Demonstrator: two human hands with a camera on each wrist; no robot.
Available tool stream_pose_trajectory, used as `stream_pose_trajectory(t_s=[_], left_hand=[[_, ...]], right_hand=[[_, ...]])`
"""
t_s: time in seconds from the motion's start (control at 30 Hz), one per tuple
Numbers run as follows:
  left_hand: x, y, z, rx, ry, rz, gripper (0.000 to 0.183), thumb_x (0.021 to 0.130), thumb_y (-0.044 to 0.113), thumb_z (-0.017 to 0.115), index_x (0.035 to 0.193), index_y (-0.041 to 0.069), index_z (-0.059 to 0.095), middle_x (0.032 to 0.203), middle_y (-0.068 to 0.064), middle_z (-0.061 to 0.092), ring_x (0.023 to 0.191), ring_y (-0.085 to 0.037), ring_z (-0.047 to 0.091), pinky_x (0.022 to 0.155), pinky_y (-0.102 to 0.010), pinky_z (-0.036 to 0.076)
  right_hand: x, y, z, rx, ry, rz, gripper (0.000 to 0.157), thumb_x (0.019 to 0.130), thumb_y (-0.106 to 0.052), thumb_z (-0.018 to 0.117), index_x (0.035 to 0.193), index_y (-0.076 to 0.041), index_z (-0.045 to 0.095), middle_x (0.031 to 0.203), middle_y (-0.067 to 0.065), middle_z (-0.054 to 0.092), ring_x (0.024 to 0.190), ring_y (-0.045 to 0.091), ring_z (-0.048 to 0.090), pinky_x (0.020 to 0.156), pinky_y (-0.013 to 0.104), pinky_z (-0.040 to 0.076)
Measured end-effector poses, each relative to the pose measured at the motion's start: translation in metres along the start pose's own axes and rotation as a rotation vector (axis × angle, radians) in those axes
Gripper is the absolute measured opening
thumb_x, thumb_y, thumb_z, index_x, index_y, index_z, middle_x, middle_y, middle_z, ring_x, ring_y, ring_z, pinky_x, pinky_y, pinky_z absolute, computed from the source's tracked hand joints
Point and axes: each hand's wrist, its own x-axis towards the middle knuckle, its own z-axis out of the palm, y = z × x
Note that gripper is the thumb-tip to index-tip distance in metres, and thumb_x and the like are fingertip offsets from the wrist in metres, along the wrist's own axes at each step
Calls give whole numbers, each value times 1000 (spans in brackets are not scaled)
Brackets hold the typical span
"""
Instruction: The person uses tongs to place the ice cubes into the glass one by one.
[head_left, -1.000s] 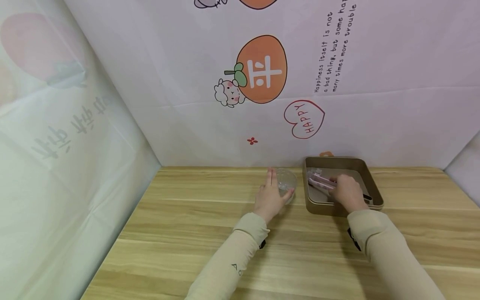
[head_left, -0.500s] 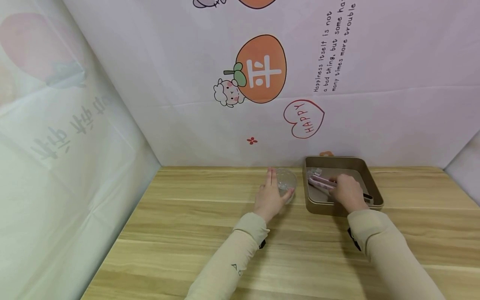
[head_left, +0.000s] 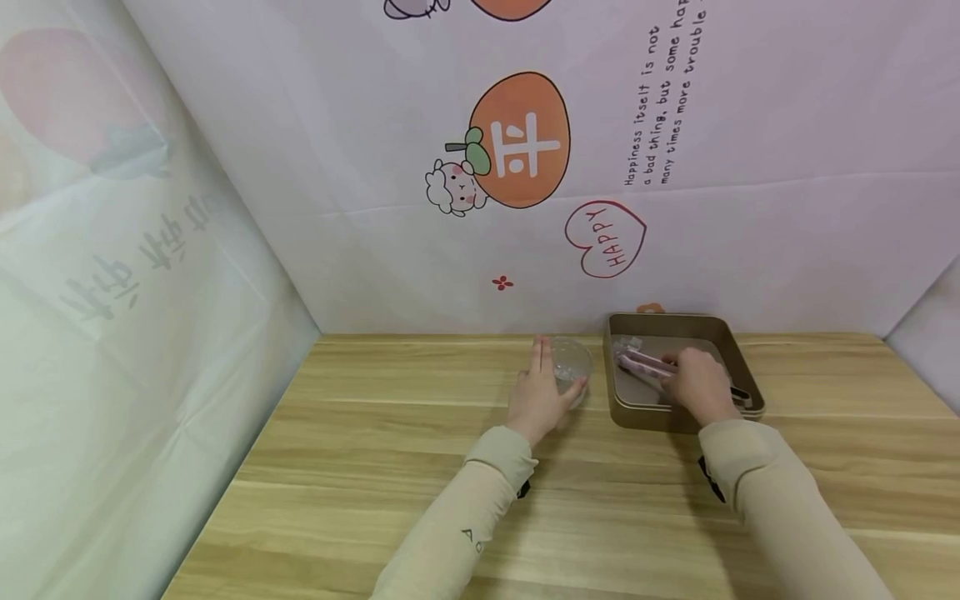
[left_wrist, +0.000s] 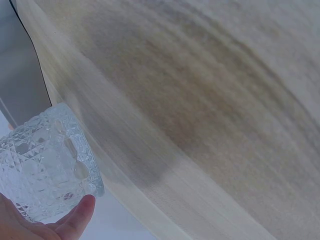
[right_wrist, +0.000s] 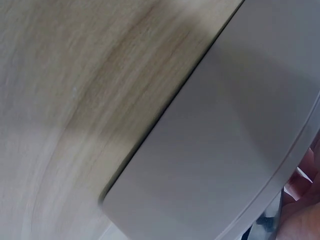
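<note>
My left hand (head_left: 542,398) holds a clear glass (head_left: 573,358) standing on the table, its thumb at the near right side and straight fingers along the left. In the left wrist view the glass (left_wrist: 47,160) shows a cut diamond pattern, with a fingertip near its base. My right hand (head_left: 701,387) reaches into a shallow bronze-coloured tin (head_left: 648,418) and grips tongs (head_left: 647,363) with pinkish arms and a dark end. Small clear pieces (head_left: 628,342) lie by the tong tips. In the right wrist view the tin's outer wall (right_wrist: 210,140) hides most of the tongs.
The wood-grain table (head_left: 375,442) ends at a white printed cloth (head_left: 390,267) behind the glass and tin. Another cloth (head_left: 150,400) hangs along the left side. A narrow gap separates the glass from the tin.
The tong arms, spread apart a second ago, have come closer together in my right hand. My left hand and the glass keep their place.
</note>
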Motion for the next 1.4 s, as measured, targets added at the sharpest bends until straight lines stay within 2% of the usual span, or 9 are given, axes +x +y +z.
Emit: stream_pose_trajectory(t_s=[0.27, 0.5, 0.8, 0.97, 1.17, 1.4], left_hand=[[-2, 1, -3, -14, -4, 1, 91, 91, 65, 44, 155, 12, 6, 163, 0, 6, 119, -33, 56, 74, -31, 56], [-2, -1, -1, -32, -13, -2, 90, 91, 64, 44, 155, 13, 5, 163, 0, 4, 122, -35, 54, 59, -26, 52], [-2, -1, -3, -30, -15, 4, 90, 92, 62, 45, 155, 13, 5, 163, 1, 4, 122, -35, 55, 66, -30, 55], [-3, -1, -4, -24, -15, 7, 90, 91, 64, 44, 155, 13, 6, 163, 1, 4, 121, -35, 55, 65, -29, 55], [-3, -1, -4, -20, -17, 8, 90, 92, 65, 42, 155, 13, 6, 163, 0, 5, 121, -33, 56, 66, -29, 55], [-3, -1, -4, -21, -12, 2, 90, 91, 66, 43, 155, 13, 7, 163, 1, 5, 121, -34, 56, 64, -28, 55]], right_hand=[[-1, 7, -8, 21, 11, 20, 38, 83, -10, 67, 115, 10, 62, 104, 34, 63, 83, 45, 62, 62, 49, 51], [-4, 9, -19, 13, 37, 4, 40, 81, -9, 70, 115, 12, 62, 107, 35, 62, 89, 48, 61, 69, 54, 50], [-6, 13, -34, 47, 16, 17, 43, 83, -10, 68, 120, 11, 59, 108, 36, 62, 77, 35, 57, 58, 37, 45], [-6, 12, -43, 58, 60, -28, 38, 83, -9, 67, 116, 10, 61, 106, 35, 62, 78, 37, 59, 61, 42, 46], [-6, 2, -52, 69, 107, -56, 36, 84, -9, 66, 114, 10, 62, 108, 34, 63, 88, 44, 60, 69, 51, 47], [-7, -12, -59, 48, 153, -92, 36, 82, -9, 67, 113, 8, 64, 107, 33, 65, 92, 48, 60, 72, 55, 46]])
